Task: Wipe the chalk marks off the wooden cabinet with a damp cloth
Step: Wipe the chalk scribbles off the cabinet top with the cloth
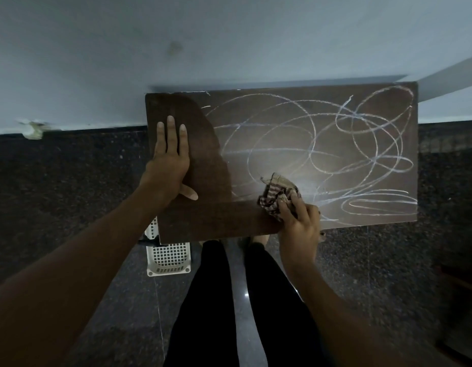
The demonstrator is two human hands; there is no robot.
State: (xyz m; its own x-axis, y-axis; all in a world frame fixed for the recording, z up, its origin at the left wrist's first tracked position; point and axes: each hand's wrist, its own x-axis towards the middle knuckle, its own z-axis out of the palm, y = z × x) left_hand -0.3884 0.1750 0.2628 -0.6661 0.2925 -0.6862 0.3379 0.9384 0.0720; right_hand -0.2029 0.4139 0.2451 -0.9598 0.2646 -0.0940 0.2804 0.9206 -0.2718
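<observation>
The dark brown wooden cabinet top [203,213] stands against a pale wall. White looping chalk marks [335,144] cover its middle and right part. The left part and a strip along the front edge look darker and bare of chalk. My left hand [171,157] lies flat on that darker left area, fingers straight and pointing to the wall. My right hand [299,223] grips a crumpled striped cloth [275,193] near the front edge, at the border between the darker strip and the chalk.
A white perforated plastic basket [168,258] stands on the dark speckled floor [70,181] below the cabinet's front left corner. My legs in black trousers [213,300] are right in front of the cabinet. A dark object sits at the right edge of view.
</observation>
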